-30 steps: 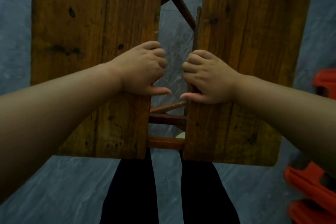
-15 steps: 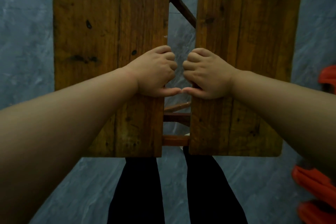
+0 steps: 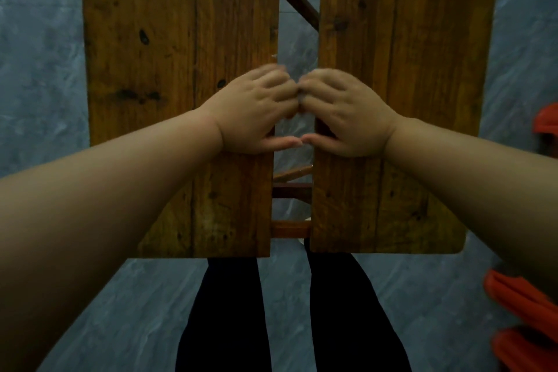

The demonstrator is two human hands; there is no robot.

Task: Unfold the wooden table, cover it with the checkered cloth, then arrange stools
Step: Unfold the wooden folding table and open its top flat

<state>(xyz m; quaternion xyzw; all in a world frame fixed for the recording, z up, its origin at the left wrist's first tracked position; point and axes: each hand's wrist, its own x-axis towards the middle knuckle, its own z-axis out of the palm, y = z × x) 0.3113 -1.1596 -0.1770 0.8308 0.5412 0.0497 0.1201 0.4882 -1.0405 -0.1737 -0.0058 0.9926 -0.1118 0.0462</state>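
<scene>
Grey floor (image 3: 45, 75) under 2 table halves (image 3: 181, 69), both hands (image 3: 299, 112) curled over their inner edges, knuckles touching.

Dim, flat light; fingers (image 3: 280, 84) motion-blurred (edges bowed by wide lens)

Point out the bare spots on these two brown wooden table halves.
Left brown wooden half: bare beyond the left hand. Right half: bare beyond the right hand. Crowded at the middle gap, where both hands' fingers meet.

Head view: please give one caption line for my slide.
Both hands grip the inner edges of two wooden tabletop halves, gap between.
</scene>
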